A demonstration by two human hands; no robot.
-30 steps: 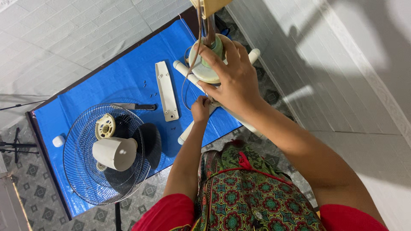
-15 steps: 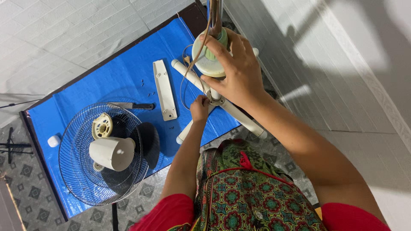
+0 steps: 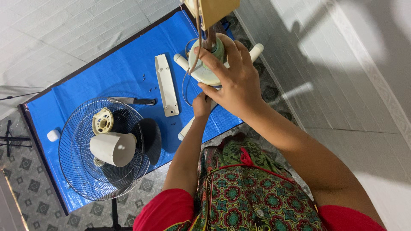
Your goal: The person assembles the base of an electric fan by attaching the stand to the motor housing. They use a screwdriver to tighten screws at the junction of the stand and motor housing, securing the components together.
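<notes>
Both hands grip the fan stand [image 3: 208,64], right hand [image 3: 233,79] above left hand [image 3: 201,105], beside a wire grille [image 3: 81,167] and white panel [image 3: 166,90].

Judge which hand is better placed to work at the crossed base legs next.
Left. The left hand is already down at the white crossed legs, while the right hand is wrapped around the fan stand hub, apparently steadying it.

Fan pole [image 3: 210,25] cut off; left grip [image 3: 201,105] fingertips hidden.

wire fan guard [image 3: 81,171]: 1 | white cone cover [image 3: 112,148]: 1 | flat white plate [image 3: 166,90]: 1 | knife [image 3: 132,101]: 1
</notes>
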